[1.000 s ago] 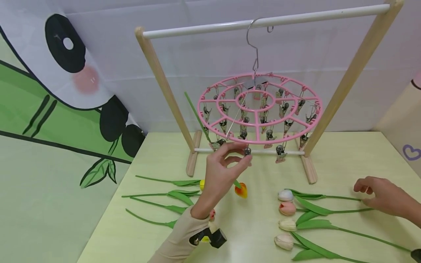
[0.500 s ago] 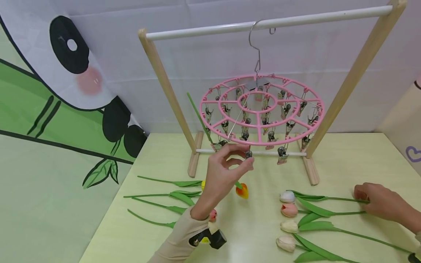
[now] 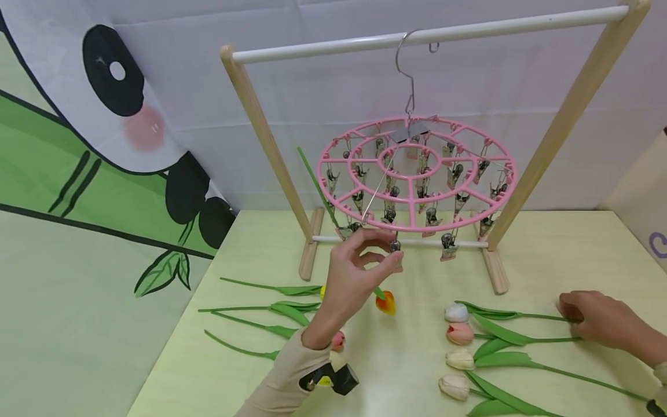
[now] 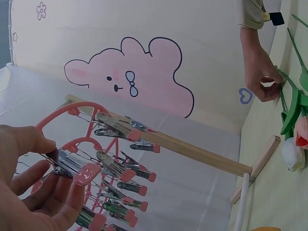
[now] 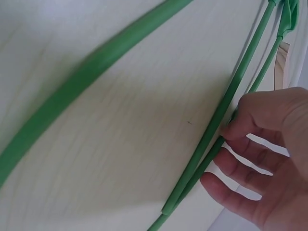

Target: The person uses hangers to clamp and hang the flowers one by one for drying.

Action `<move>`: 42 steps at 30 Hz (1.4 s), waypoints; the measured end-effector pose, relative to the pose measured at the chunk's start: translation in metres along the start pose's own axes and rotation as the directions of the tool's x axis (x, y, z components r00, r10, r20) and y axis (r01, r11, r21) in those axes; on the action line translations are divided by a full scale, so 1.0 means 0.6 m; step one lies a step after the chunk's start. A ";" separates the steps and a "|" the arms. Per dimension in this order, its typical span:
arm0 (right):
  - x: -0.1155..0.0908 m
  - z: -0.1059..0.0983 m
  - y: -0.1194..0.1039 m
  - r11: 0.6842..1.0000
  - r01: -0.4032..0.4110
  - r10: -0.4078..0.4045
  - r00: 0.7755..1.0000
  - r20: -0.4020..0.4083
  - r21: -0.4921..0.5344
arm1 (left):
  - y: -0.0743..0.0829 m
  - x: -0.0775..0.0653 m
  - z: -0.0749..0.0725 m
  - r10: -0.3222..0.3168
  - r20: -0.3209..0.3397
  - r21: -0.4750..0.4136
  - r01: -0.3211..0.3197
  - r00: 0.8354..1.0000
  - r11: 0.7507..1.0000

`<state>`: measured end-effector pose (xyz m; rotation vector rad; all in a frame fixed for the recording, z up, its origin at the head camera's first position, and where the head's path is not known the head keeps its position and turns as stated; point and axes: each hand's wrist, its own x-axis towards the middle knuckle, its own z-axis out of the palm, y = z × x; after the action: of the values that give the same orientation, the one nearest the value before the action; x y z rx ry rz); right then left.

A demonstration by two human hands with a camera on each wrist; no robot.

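My left hand [image 3: 351,278] pinches a metal clip [image 4: 72,166] with pink tips, which hangs from the front rim of a round pink clip hanger [image 3: 411,227]. In the left wrist view the thumb presses on the clip's handle end. Over on the right, my right hand [image 3: 601,317] pinches the green stem [image 5: 204,163] of the whitish-blue tulip [image 3: 456,313], which lies on the table. A second stem [image 5: 219,115] runs close beside it. An orange tulip [image 3: 385,303] shows beyond the left hand; its middle is hidden.
The hanger hooks onto a white bar [image 3: 323,47] of a wooden stand [image 3: 263,136], with several other clips dangling. Pink and cream tulips [image 3: 460,359] lie on the right. More tulips lie on the left, with green stems [image 3: 237,344], partly behind the left arm.
The right hand has come down onto the stem of the whitish-blue tulip and pinches it. The left hand stays on its clip. The head view shifts slightly.
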<state>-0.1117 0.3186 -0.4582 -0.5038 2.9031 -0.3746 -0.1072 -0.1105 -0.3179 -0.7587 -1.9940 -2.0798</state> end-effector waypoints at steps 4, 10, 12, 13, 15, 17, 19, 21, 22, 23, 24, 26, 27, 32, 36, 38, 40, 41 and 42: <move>0.001 0.000 -0.002 1.000 0.006 -0.006 1.000 -0.004 -0.012 | -0.002 0.001 0.000 0.005 0.004 0.000 -0.005 1.000 1.000; -0.005 -0.001 0.000 0.998 0.037 -0.039 0.998 -0.049 -0.046 | -0.001 0.001 -0.001 -0.002 0.003 0.009 0.002 1.000 1.000; -0.006 -0.003 0.000 0.998 0.036 -0.039 0.998 -0.054 -0.051 | -0.001 0.000 -0.001 -0.008 0.002 0.009 0.008 1.000 1.000; -0.007 -0.005 0.000 0.998 0.035 -0.038 0.998 -0.057 -0.055 | -0.001 -0.001 -0.002 -0.011 0.001 0.007 0.011 1.000 1.000; -0.009 -0.011 -0.002 0.998 0.025 -0.029 0.998 -0.059 -0.061 | 0.000 -0.002 -0.002 -0.014 -0.001 0.006 0.014 1.000 1.000; -0.012 -0.018 -0.003 0.998 0.019 -0.023 0.997 -0.068 -0.067 | -0.001 -0.002 -0.003 -0.013 -0.003 0.009 0.014 1.000 1.000; -0.014 -0.024 -0.002 0.997 0.018 -0.024 0.996 -0.082 -0.074 | -0.001 -0.001 -0.003 -0.014 -0.003 0.009 0.014 1.000 1.000; -0.017 -0.029 -0.001 0.997 0.021 -0.029 0.994 -0.103 -0.079 | -0.001 -0.001 -0.003 -0.015 -0.004 0.015 0.015 1.000 1.000; -0.018 -0.031 0.000 0.996 0.024 -0.033 0.993 -0.111 -0.080 | -0.002 -0.001 -0.003 -0.016 -0.004 0.018 0.016 1.000 1.000; -0.019 -0.033 0.001 0.996 0.026 -0.036 0.992 -0.121 -0.083 | -0.002 -0.001 -0.003 -0.017 -0.004 0.022 0.017 1.000 1.000; -0.020 -0.035 0.001 0.996 0.028 -0.039 0.990 -0.132 -0.084 | -0.002 -0.001 -0.003 -0.017 -0.004 0.025 0.017 1.000 1.000; -0.021 -0.038 0.002 0.996 0.032 -0.045 0.987 -0.153 -0.086 | -0.002 0.000 -0.004 -0.018 -0.005 0.031 0.018 1.000 0.999; -0.021 -0.040 0.002 0.996 0.034 -0.047 0.986 -0.160 -0.087 | -0.002 0.000 -0.004 -0.018 -0.006 0.033 0.019 1.000 0.999; -0.025 -0.050 -0.004 0.995 0.032 -0.050 0.980 -0.193 -0.097 | -0.002 0.000 -0.004 -0.011 -0.009 0.037 0.011 1.000 0.999; -0.025 -0.056 -0.016 0.993 0.044 -0.068 0.973 -0.222 -0.110 | -0.003 0.002 -0.005 0.013 -0.020 0.045 -0.012 1.000 0.999; -0.026 -0.059 -0.022 0.992 0.048 -0.074 0.970 -0.231 -0.116 | -0.003 0.002 -0.006 0.023 -0.023 0.045 -0.021 0.999 0.999; -0.027 -0.063 -0.027 0.992 0.049 -0.077 0.967 -0.242 -0.120 | -0.003 0.003 -0.006 0.027 -0.021 0.043 -0.026 0.999 0.999; -0.027 -0.065 -0.029 0.991 0.051 -0.082 0.964 -0.253 -0.126 | -0.004 0.003 -0.005 0.028 -0.020 0.043 -0.027 0.999 0.999; -0.028 -0.067 -0.032 0.989 0.054 -0.089 0.960 -0.265 -0.135 | -0.004 0.003 -0.005 0.028 -0.019 0.044 -0.027 0.999 0.999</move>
<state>-0.0987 0.3156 -0.4125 -0.6242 3.1955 -0.2910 -0.1106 -0.1129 -0.3195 -0.7510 -2.0007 -2.0141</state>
